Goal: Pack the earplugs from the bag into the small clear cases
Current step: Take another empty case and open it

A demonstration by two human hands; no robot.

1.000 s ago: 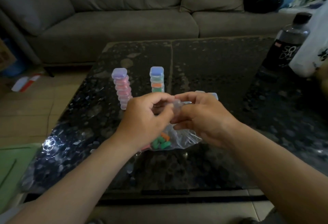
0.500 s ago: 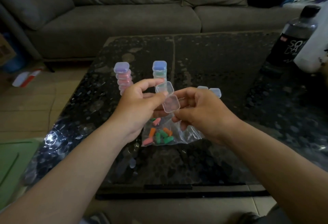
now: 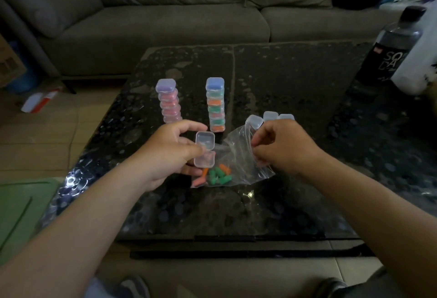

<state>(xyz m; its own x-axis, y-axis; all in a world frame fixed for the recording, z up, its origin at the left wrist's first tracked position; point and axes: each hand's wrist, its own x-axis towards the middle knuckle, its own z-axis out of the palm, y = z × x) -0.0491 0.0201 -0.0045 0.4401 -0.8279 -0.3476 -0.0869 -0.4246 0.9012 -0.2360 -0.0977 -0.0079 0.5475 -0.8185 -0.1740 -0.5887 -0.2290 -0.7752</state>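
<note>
A person's left hand (image 3: 170, 153) holds a small clear case (image 3: 204, 148), its hinged lid swung open, above a dark speckled table (image 3: 295, 80). The right hand (image 3: 281, 148) pinches the upper edge of a clear plastic bag (image 3: 238, 153), where orange, green and pink earplugs (image 3: 216, 176) bunch in the lower corner. A mostly pink stack (image 3: 169, 101) and an orange-and-green stack (image 3: 215, 105) of filled cases stand beyond the hands. Three more clear cases (image 3: 270, 116) sit just past the right hand. A dark bottle (image 3: 392, 44) stands at far right, with a grey sofa (image 3: 165, 21) behind.

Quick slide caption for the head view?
Open clear case in the left hand; right hand pinches the earplug bag.
</note>
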